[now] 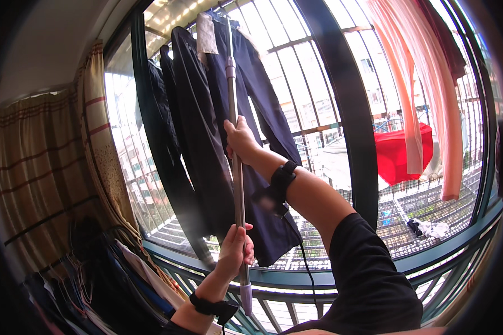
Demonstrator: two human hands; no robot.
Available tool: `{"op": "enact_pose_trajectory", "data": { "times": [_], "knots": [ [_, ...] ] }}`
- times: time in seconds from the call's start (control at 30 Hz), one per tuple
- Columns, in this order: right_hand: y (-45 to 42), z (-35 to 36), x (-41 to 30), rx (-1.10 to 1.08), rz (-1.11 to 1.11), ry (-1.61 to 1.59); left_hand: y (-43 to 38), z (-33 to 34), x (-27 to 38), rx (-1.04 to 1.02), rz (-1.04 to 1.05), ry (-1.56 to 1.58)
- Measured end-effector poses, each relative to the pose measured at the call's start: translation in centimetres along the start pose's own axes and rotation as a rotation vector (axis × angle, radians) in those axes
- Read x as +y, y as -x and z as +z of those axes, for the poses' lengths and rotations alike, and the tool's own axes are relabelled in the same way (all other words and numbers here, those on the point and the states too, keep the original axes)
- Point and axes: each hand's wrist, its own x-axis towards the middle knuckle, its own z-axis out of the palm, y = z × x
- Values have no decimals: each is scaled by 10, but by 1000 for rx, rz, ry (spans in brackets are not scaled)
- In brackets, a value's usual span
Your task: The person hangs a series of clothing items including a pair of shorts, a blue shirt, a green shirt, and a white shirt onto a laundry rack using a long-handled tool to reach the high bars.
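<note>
A telescopic metal clothes pole [238,192] with pale purple plastic fittings rises steeply in front of me. My left hand [234,247] is wrapped around its lower part, just above the plastic end cap. Higher up, my right hand [242,140] grips the same pole. The thin upper section runs up to the waist of dark navy trousers [262,79] hanging at the top of the window opening. Whether its tip touches their hanger, I cannot tell. White cloth [206,33] shows at the trousers' waist. More dark trousers [193,104] hang to the left.
A dark window post [343,83] divides the opening, with a barred cage beyond. Pink cloth [436,83] and a red garment [402,155] hang at right. Crumpled white cloth [434,229] lies on the cage floor. Curtains [37,146] and clothes on hangers [79,289] are at left.
</note>
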Motion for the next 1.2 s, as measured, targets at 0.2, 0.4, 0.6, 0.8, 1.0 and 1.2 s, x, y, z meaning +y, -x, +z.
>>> {"op": "enact_pose_trajectory", "data": {
  "times": [0.2, 0.4, 0.6, 0.8, 1.0, 1.2],
  "knots": [
    [-7, -3, 0, -38, 30, -86, -6, 0, 0, 56, 25, -68],
    [-10, -5, -12, -60, 42, -92, -10, 7, 13, 91, 15, -94],
    [-22, -10, -6, -65, 58, -75, -12, 14, 10, 99, 9, -70],
    [-21, -9, -17, -78, 63, -93, -14, 17, 16, 91, 26, -87],
    [-30, -7, -31, -91, 19, -44, -27, 18, 19, 129, 100, -185],
    [-15, -4, -40, -93, -47, 2, -27, 14, 9, 127, 156, -152]
  ]
}}
